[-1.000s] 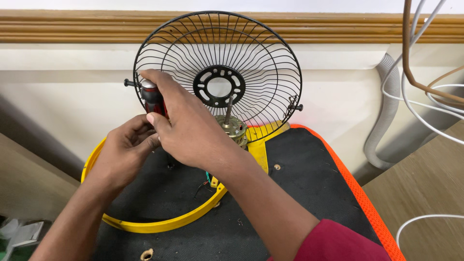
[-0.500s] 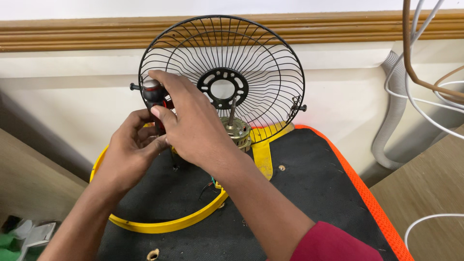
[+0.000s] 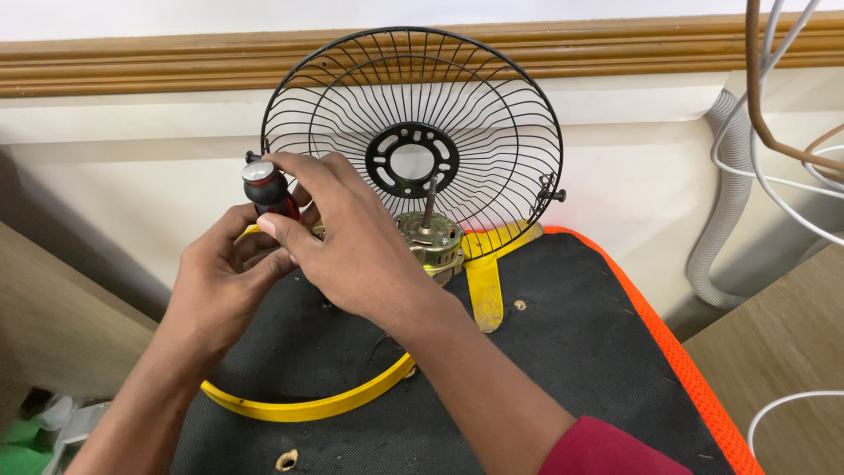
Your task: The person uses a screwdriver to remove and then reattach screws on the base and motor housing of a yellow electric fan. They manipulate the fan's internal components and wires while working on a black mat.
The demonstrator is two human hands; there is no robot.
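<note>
Gripping the screwdriver (image 3: pixel 266 191) by its red-and-black handle, I have the fingers of my right hand (image 3: pixel 347 237) wrapped around it from above, thumb and forefinger clenched on the grip just under its silver cap. My left hand (image 3: pixel 220 277) comes up from below, its fingers curled beneath and against the right ones, close under the handle; whether they pinch something small there I cannot tell, since my right hand covers the spot. The tool's shaft is hidden behind my fingers. Just beyond my fingertips stands the black wire fan guard (image 3: pixel 413 132), upright, its round centre plate facing me. Right of my right hand, almost touching its knuckles, sits the fan motor (image 3: pixel 431 242) with its shaft pointing up in front of the guard. Under my wrists lies the black surface (image 3: pixel 563 352) with an orange edge, and a yellow ring (image 3: pixel 308 407) curves across it below my left forearm. Far right of my fingers hang white cables (image 3: pixel 791 185) and a grey corrugated hose (image 3: pixel 716 255).
</note>
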